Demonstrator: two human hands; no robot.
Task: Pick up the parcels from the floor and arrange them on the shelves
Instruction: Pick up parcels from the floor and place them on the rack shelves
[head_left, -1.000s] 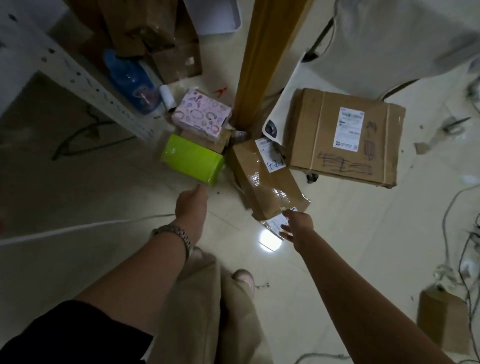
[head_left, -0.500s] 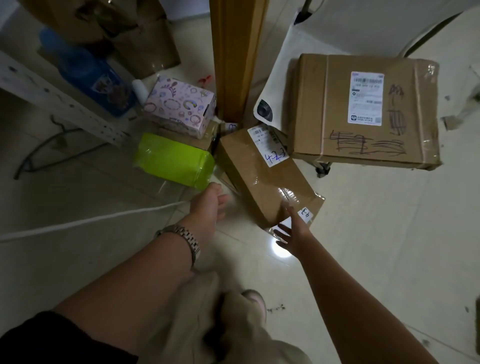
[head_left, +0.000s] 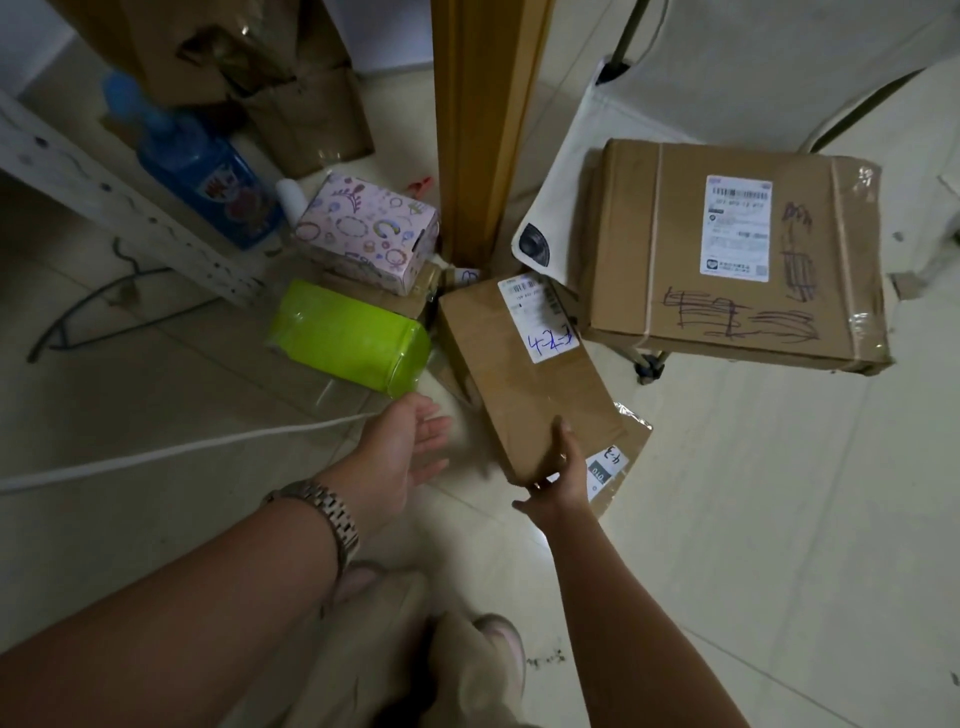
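Note:
A brown cardboard parcel (head_left: 524, 374) with a white label marked in blue lies tilted on the floor, on top of a flatter parcel (head_left: 618, 467). My right hand (head_left: 558, 475) grips its near corner, thumb on top. My left hand (head_left: 410, 447) hovers open, palm toward the parcel's left side, not touching it. A green wrapped parcel (head_left: 348, 338) lies to the left. Behind it sits a pink patterned box (head_left: 366, 231). A large brown box (head_left: 737, 254) rests on a white chair seat (head_left: 561, 171) at the right.
A wooden post (head_left: 485, 119) rises behind the parcels. A white perforated shelf rail (head_left: 114, 200) crosses the left, with a blue bottle (head_left: 202, 176) and torn cardboard (head_left: 249, 67) beyond. A white cable (head_left: 171, 449) runs over the tiles. My feet (head_left: 493, 644) are below.
Both hands have reached closer to the parcels. My right hand has gone from touching the brown parcel's corner to gripping it. My left hand has opened toward its left side.

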